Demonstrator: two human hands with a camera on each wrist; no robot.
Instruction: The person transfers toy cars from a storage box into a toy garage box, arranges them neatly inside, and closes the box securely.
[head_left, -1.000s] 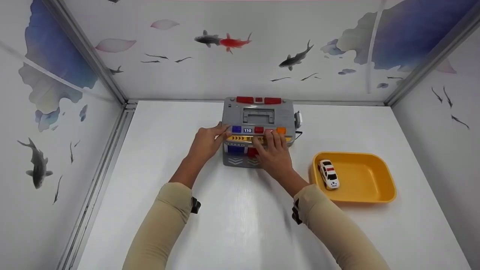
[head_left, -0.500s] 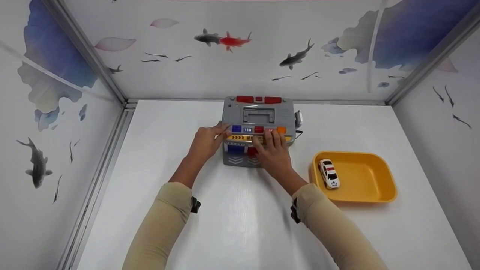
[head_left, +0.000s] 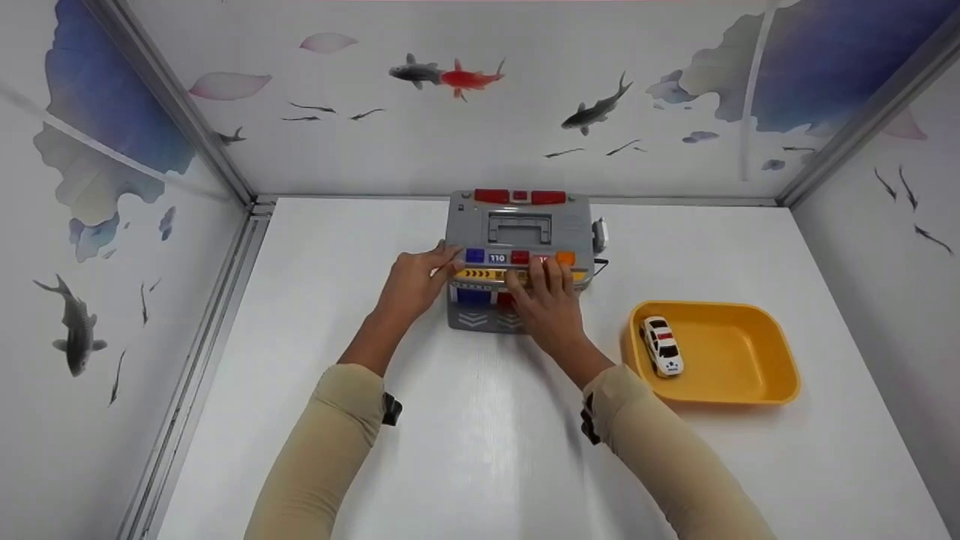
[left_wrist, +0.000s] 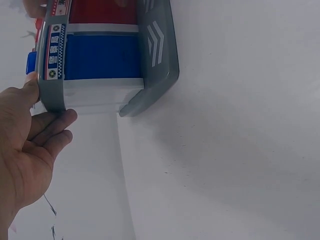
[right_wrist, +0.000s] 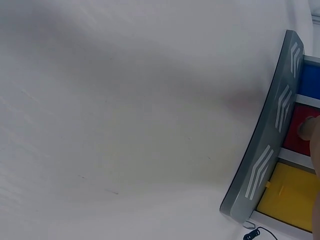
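White desk (head_left: 465, 450): garage (head_left: 519, 247) at far centre, tray (head_left: 731, 352) to its near right. Left hand (head_left: 418, 279) pinches garage's left corner; right hand (head_left: 551, 311) clamps its front edge, one digit at the red door (right_wrist: 297, 142). Uneven pressure could skew the garage; a tray bump could roll its car (head_left: 661, 346).

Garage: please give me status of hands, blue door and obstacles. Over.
Left hand pinches garage corner. Right hand on its front. Blue door looks closed. No obstacle seen; tray, car inside, stands to the right.
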